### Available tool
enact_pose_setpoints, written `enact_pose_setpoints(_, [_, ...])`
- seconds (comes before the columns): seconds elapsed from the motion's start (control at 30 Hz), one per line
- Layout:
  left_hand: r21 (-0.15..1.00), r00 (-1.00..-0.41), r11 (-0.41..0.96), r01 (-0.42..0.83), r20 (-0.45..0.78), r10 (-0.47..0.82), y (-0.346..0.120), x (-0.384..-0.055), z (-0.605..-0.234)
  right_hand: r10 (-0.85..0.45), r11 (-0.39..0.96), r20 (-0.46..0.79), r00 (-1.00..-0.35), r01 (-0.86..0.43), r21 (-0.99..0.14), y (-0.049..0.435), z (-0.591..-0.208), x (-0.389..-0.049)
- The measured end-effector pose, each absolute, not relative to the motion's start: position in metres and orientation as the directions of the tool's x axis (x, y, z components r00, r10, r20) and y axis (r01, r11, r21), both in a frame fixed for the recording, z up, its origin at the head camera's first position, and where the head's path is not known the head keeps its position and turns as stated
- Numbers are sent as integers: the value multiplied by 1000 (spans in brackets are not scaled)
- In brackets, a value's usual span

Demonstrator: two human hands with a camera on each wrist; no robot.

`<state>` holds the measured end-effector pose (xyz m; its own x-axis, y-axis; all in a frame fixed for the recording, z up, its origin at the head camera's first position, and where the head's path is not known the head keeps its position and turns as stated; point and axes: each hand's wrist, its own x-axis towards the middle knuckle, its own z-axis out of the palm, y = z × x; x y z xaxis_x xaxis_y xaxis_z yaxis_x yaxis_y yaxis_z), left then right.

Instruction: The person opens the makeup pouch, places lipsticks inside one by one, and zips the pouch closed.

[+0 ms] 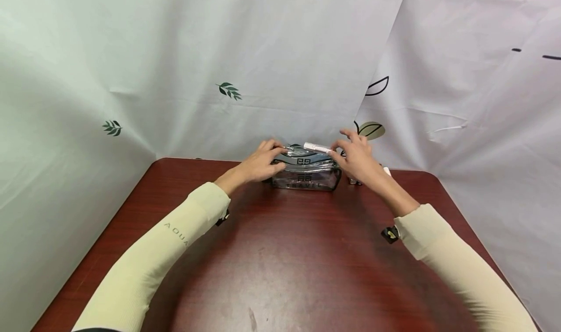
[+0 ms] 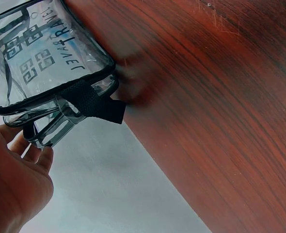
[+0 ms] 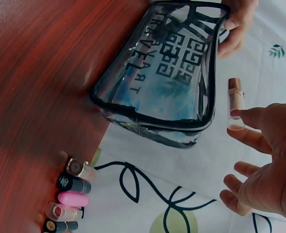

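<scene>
A clear toiletry bag (image 1: pixel 307 180) with black piping and "TRAVEL" lettering stands at the back of the table. At its left end, my left hand (image 1: pixel 258 164) grips the top edge; the left wrist view shows fingers curled against the bag (image 2: pixel 60 53) near a black strap (image 2: pixel 92 101). My right hand (image 1: pixel 358 157) pinches a slim lipstick tube (image 1: pixel 316 148) between thumb and index finger, above the bag's right part. In the right wrist view this lipstick tube (image 3: pixel 236 101) has a coppery end and a clear end, and the other fingers are spread.
Several cosmetics stand in a row right of the bag, among them a pink one (image 3: pixel 73 199) and a black tube (image 3: pixel 73 184). The red-brown table (image 1: pixel 271 254) ends against a white patterned curtain (image 1: pixel 280 69) behind the bag.
</scene>
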<state>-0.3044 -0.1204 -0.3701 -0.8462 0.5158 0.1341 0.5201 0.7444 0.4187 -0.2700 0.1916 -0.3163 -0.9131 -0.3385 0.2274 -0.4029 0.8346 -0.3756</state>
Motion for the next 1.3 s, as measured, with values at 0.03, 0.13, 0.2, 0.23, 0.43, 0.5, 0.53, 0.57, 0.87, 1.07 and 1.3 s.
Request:
enact_pose_setpoints(0.03, [419, -846, 743, 521, 135, 516, -120, -304, -370, -339, 836, 226, -913, -402, -373, 190, -317, -270])
enact_pose_setpoints(0.13, [420, -844, 742, 523, 135, 519, -121, -304, -370, -340, 836, 231, -911, -406, -370, 186, -320, -270])
enact_pose_setpoints(0.2, [421, -843, 741, 524, 134, 520, -121, -303, -369, -344, 832, 237, -909, -411, -372, 184, -322, -270])
enact_pose_setpoints(0.23, [421, -843, 741, 524, 134, 521, -121, -303, -369, -347, 831, 238, -907, -415, -371, 183, -324, -270])
enact_pose_setpoints(0.43, [423, -846, 743, 519, 128, 518, -121, -303, -370, -368, 824, 228, -902, -430, -370, 178, -332, -273])
enact_pose_setpoints(0.5, [422, -845, 743, 520, 129, 519, -120, -303, -370, -374, 824, 224, -900, -433, -365, 176, -334, -274])
enact_pose_setpoints(0.53, [421, -844, 742, 522, 131, 520, -120, -303, -370, -377, 825, 223, -899, -435, -361, 175, -335, -274])
enact_pose_setpoints(0.57, [421, -844, 741, 523, 132, 520, -120, -304, -370, -377, 825, 221, -899, -435, -361, 174, -336, -274])
enact_pose_setpoints(0.87, [410, -842, 743, 529, 146, 519, -119, -304, -371, -380, 820, 205, -902, -431, -376, 165, -338, -275])
enact_pose_setpoints(1.07, [405, -842, 745, 530, 149, 518, -118, -304, -371, -381, 821, 197, -904, -428, -377, 163, -341, -276])
enact_pose_setpoints(1.3, [410, -844, 745, 526, 145, 516, -118, -303, -371, -374, 810, 214, -902, -430, -397, 165, -344, -278])
